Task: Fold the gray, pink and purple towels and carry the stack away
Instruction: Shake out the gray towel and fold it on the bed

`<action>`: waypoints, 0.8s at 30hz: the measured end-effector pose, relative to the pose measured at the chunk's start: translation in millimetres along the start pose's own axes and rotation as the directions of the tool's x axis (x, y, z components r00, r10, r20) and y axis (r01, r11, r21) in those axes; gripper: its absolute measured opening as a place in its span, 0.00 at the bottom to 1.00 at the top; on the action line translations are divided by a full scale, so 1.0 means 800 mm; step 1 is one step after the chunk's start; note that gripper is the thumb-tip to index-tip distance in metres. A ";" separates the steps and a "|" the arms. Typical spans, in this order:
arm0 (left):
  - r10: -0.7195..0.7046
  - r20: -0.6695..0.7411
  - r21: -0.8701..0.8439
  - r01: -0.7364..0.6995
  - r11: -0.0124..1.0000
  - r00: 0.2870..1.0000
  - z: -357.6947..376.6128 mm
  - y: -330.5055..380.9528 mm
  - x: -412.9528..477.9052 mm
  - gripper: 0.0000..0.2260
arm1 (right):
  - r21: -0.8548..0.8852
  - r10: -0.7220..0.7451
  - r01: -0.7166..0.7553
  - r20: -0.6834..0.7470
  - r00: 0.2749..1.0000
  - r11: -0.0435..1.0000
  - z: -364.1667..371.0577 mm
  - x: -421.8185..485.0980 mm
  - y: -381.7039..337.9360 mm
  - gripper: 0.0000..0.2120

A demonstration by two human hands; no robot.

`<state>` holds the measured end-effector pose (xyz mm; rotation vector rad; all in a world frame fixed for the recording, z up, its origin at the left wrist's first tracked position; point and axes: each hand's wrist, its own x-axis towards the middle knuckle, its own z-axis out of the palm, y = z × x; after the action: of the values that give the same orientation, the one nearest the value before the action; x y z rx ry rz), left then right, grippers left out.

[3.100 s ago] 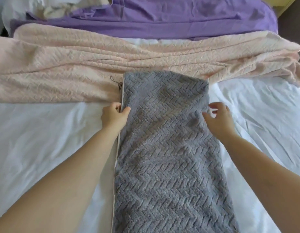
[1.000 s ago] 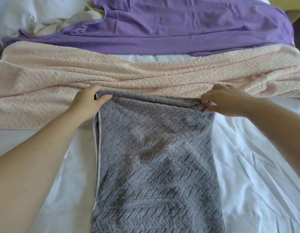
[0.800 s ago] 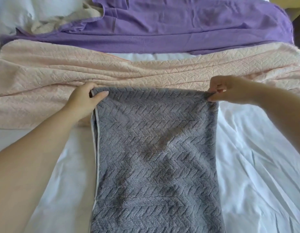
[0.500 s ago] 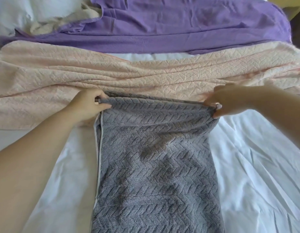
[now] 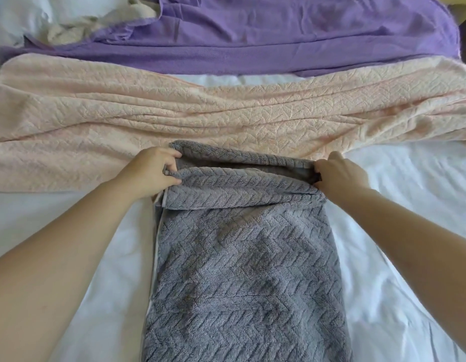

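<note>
The gray towel [image 5: 242,270] with a herringbone texture lies as a long strip down the middle of the white bed sheet [image 5: 399,205]. My left hand [image 5: 151,176] pinches its far left corner and my right hand [image 5: 339,176] pinches its far right corner. The far end is lifted and curling back towards me, forming a soft roll. The pink towel [image 5: 174,118] lies spread crosswise just beyond my hands. Behind it, the purple towel [image 5: 292,40] stretches across the back.
A crumpled cream cloth [image 5: 78,27] and white bedding [image 5: 15,19] sit at the back left. A yellowish edge [image 5: 461,9] shows at the top right corner. White sheet lies on both sides of the gray towel.
Both hands moved from the towel's sides up to its far corners, gripped them, and now pull the far end back towards me so it folds over.
</note>
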<state>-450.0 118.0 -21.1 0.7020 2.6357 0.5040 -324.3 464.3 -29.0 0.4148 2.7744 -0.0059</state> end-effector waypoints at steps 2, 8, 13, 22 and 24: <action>-0.005 -0.052 0.015 0.006 1.000 0.999 0.006 0.000 0.000 0.11 | 0.050 0.038 -0.037 -0.015 0.999 0.998 0.008 0.000 0.000 0.05; -0.026 -0.154 0.001 0.026 1.000 0.988 0.020 0.000 -0.004 0.08 | 0.010 0.001 -0.001 -0.023 1.000 1.000 0.015 0.000 -0.001 0.06; -0.037 -0.200 -0.064 0.025 0.998 0.979 0.012 -0.003 -0.008 0.09 | 0.266 0.018 0.009 -0.100 0.995 0.964 -0.015 0.002 0.015 0.06; -0.281 -0.335 -0.469 0.099 0.878 0.900 -0.033 -0.005 0.012 0.07 | 0.868 0.042 -0.214 0.218 0.975 0.448 -0.122 0.048 0.072 0.06; -0.367 -0.295 -0.619 0.117 0.777 0.882 -0.038 -0.007 0.020 0.05 | 0.887 -0.088 -0.112 0.169 0.982 0.448 -0.124 0.051 0.068 0.10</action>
<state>-478.3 114.3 -0.9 0.0402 2.6202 1.4318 -377.4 533.4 53.7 0.6236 2.3059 -1.5071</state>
